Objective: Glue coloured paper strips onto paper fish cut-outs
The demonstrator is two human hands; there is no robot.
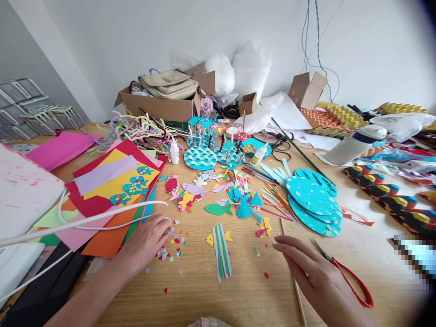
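My left hand (150,235) is at the table's left, its fingers bent together beside small paper confetti (177,240); whatever its fingertips may hold is hidden. On the right, my right hand (309,268) is open, fingers stretched out above a thin wooden stick (295,286). Between both hands lies a yellow paper fish (210,239) with purple and green paper strips (222,254) laid crosswise over its body. A green paper fish (217,209) is just beyond it. Red-handled scissors (352,277) rest to the right of my right hand.
Colored paper sheets (98,195) and a white cable (112,210) are at left. Blue paper discs (313,204), paper scraps (243,200) and two glue bottles, one white (175,152), occupy the middle. A flask (354,144) lies tilted at right. Cardboard box (160,104) behind.
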